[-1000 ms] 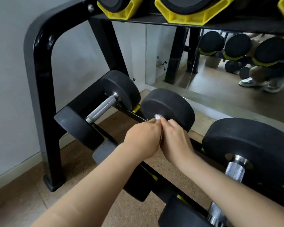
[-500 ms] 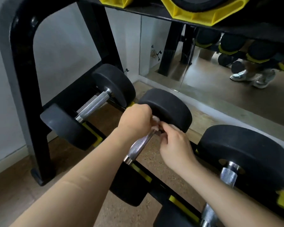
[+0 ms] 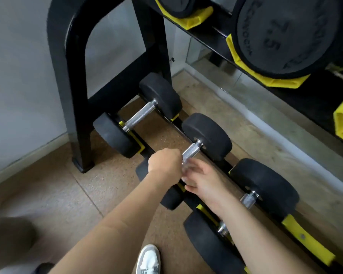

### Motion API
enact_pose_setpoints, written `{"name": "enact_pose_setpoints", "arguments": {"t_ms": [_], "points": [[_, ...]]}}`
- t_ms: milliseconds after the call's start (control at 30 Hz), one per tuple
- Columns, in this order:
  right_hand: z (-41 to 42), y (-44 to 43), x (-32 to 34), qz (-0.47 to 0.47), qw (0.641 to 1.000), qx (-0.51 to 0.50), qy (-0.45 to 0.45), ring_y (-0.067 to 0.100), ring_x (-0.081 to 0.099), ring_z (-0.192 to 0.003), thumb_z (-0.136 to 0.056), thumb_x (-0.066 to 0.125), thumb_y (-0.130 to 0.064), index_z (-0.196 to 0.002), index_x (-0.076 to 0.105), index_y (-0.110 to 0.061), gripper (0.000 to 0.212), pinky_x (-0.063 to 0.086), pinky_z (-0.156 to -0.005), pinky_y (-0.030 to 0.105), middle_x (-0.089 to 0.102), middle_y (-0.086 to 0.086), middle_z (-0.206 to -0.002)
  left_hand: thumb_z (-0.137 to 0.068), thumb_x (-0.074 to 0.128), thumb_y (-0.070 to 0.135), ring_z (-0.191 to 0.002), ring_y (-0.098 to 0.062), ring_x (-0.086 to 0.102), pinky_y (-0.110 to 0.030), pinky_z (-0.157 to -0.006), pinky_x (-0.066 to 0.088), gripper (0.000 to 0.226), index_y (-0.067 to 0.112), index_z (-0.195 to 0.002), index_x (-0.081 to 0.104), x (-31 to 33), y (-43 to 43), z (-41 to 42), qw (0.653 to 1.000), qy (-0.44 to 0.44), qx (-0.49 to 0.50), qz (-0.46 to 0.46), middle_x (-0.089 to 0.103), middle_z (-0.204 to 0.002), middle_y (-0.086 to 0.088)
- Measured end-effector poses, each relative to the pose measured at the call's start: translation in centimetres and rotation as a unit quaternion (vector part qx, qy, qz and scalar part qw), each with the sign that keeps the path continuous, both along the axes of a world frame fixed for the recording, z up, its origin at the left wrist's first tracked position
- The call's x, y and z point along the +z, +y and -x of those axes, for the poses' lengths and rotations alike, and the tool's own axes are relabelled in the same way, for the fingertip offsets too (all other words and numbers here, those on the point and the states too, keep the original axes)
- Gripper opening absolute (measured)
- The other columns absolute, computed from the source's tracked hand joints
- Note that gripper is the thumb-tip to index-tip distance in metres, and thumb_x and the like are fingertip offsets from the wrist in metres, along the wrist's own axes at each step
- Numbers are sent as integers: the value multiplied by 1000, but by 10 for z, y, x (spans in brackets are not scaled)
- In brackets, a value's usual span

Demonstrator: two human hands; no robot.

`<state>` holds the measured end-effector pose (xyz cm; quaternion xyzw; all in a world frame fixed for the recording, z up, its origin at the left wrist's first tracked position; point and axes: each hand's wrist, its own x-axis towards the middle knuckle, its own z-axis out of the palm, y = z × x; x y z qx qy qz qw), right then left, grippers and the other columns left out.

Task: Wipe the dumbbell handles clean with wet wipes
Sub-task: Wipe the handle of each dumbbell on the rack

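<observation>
Head view, looking down at the bottom tier of a black dumbbell rack [image 3: 67, 80].

- 3 dumbbells lie side by side on this tier, each with black round heads and a knurled chrome handle.
- Middle dumbbell [image 3: 207, 136]: its handle [image 3: 192, 150] runs from the far head down toward the camera and disappears under the hands.
- Left hand [image 3: 164, 165]: closed into a fist round the near part of that handle, back of the hand up, fingers curled under the bar.
- Right hand [image 3: 201, 179]: just beside the left, on the right side of the same handle. Motion-blurred; cannot tell how far its fingers are open or what they have hold of.
- Pale smear [image 3: 186, 168] on the handle between the 2 hands; too blurred to tell what it is.
- Left dumbbell [image 3: 140, 116]: untouched, handle bare, well apart from the hands.
- Right dumbbell [image 3: 263, 186]: under the right forearm, only a short stub of handle showing.
- Upper tier: larger dumbbell head marked 7.5 [image 3: 275, 36], seated in a yellow cradle [image 3: 265, 76].
- Cork-pattern floor [image 3: 87, 194]; white shoe [image 3: 149, 258] at the bottom edge.
</observation>
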<state>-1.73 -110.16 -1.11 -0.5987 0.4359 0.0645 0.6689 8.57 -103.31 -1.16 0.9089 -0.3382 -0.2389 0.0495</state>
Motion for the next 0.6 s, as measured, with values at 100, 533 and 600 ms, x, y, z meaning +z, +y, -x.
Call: {"name": "enact_pose_setpoints", "arguments": {"t_ms": [100,533,600], "points": [[10,1,68,5,996,-78,-33,16,63,-84,-87,67,-3,-110,66,-17,27,52,-77,30,71,6,-99,-75,78,34,-64,-11,59,-25,-55,41,29,24,-59,55,41,31,15,964,149,136,174,61,-66,4],[3,75,282,65,994,-24,-82,25,70,-90,-96,55,-9,-97,65,-17,12,58,-77,43,74,5,-95,-65,81,1,-70,-22,63,-28,-63,53,49,8,-112,67,264,125,43,547,534,399,507,69,-85,-14],[0,82,298,53,993,-35,-95,25,70,-89,-96,55,-10,-96,65,-18,12,57,-74,42,74,5,-94,-66,80,3,-62,-17,59,-23,-57,49,49,10,-113,67,281,132,38,550,563,394,474,66,-81,-14]]}}
